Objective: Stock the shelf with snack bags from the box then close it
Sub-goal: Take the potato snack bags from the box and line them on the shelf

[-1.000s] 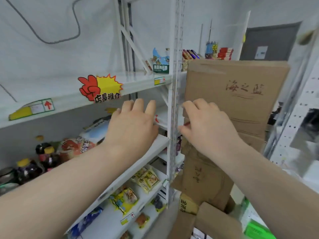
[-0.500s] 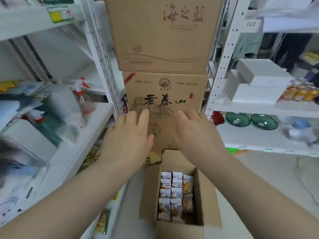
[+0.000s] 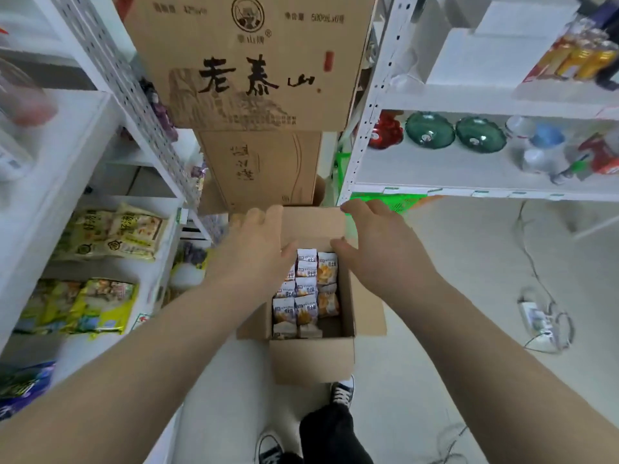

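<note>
An open cardboard box (image 3: 311, 360) stands on the floor in front of me, its flaps spread outward. Inside lie several small white and orange snack bags (image 3: 306, 289) in rows. My left hand (image 3: 254, 246) hovers over the box's left side with relaxed fingers and holds nothing. My right hand (image 3: 378, 239) hovers over the far right side, fingers spread near the rear flap, also holding nothing. The white shelf (image 3: 83, 135) on my left carries yellow snack packs (image 3: 114, 232) on its lower levels.
Large printed cartons (image 3: 248, 68) are stacked right behind the box. A second white shelf (image 3: 469, 182) on the right holds green glass dishes, bottles and white boxes. A power strip with cables (image 3: 539, 319) lies on the floor at right. My shoes (image 3: 341, 393) stand by the box.
My view has swung from the shelf down to the floor box. Both hands came away from the shelf and dropped down over the open box, holding nothing.
</note>
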